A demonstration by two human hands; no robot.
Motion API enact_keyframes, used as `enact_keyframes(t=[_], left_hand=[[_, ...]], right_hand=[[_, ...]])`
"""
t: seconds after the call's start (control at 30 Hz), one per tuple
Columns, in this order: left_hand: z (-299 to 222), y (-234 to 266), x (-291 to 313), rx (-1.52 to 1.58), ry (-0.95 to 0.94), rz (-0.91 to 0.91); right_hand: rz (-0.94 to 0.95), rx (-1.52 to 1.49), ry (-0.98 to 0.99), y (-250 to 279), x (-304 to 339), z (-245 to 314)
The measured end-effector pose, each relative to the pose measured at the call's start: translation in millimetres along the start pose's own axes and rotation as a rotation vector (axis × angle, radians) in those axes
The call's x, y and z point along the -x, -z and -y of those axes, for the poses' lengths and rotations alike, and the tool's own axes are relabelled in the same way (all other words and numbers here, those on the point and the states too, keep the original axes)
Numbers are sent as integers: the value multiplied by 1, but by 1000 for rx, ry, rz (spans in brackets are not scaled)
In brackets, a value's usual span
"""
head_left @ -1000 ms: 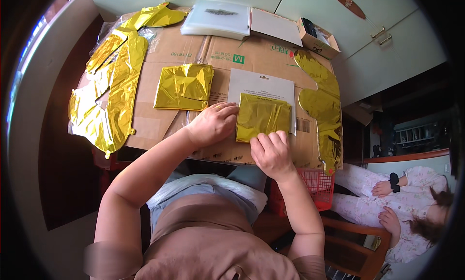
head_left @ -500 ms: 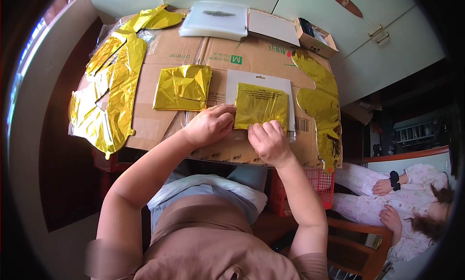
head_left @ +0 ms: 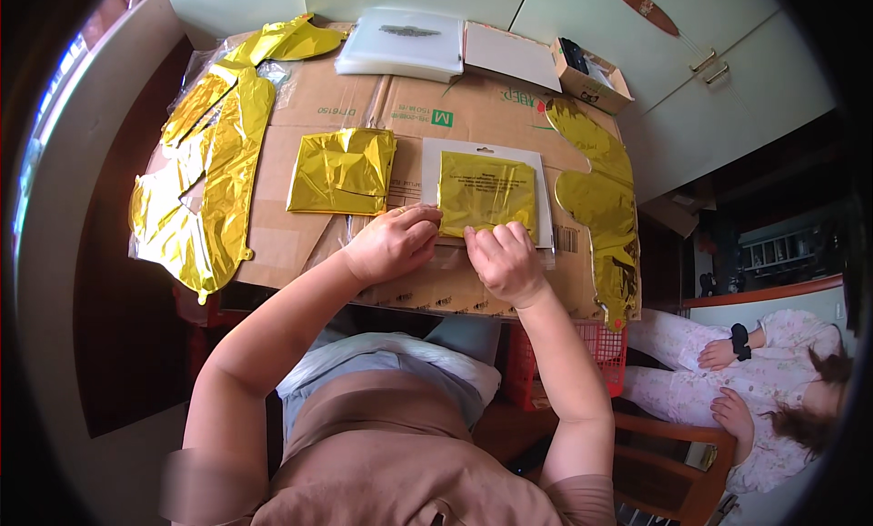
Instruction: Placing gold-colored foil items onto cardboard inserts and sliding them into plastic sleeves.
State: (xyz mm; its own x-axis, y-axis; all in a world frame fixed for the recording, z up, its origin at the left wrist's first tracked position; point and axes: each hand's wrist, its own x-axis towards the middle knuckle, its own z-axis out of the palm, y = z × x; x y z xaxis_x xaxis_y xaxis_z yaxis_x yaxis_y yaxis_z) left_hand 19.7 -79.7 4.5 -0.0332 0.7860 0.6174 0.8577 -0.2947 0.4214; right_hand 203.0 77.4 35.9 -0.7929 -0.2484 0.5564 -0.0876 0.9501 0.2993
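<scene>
A folded gold foil balloon (head_left: 487,191) lies on a white hang-tab card (head_left: 544,199) in front of me, with clear plastic carrying dark print over it. My left hand (head_left: 396,242) is closed at the packet's lower left corner, fingertips pinched on the clear plastic sleeve. At its lower edge, my right hand (head_left: 506,262) is closed too, thumb and fingers pinching the sleeve's edge. What exactly sits between the fingertips is partly hidden. Just left of the packet lies another folded gold foil bundle (head_left: 341,171), close to my left hand.
Flattened cardboard (head_left: 300,99) covers the table. Unfolded gold foil balloons lie at left (head_left: 232,171) and right (head_left: 596,190). Behind are a stack of clear sleeves (head_left: 400,40), a white flat box (head_left: 512,53) and a small open box (head_left: 591,76). A seated person (head_left: 764,362) is at right, near a red basket (head_left: 605,349).
The foil's lower edge has shifted slightly away from me and the clear plastic over it looks flatter. Both hands stay pinched at nearly the same spots.
</scene>
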Motion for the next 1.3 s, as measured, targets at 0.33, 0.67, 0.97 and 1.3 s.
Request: enact_keyframes(t=[0.33, 0.67, 0.97, 1.3], left_hand=[[1, -1, 1, -22, -23, 3], [0, 12, -25, -28, 29, -45], [39, -27, -49, -322, 150, 384], [32, -12, -49, -360, 41, 446]], right_hand=[[63, -68, -26, 5, 3, -2], [-28, -177, -560, 33, 42, -7], [131, -94, -492, 25, 65, -25], [86, -182, -544, 24, 78, -27]])
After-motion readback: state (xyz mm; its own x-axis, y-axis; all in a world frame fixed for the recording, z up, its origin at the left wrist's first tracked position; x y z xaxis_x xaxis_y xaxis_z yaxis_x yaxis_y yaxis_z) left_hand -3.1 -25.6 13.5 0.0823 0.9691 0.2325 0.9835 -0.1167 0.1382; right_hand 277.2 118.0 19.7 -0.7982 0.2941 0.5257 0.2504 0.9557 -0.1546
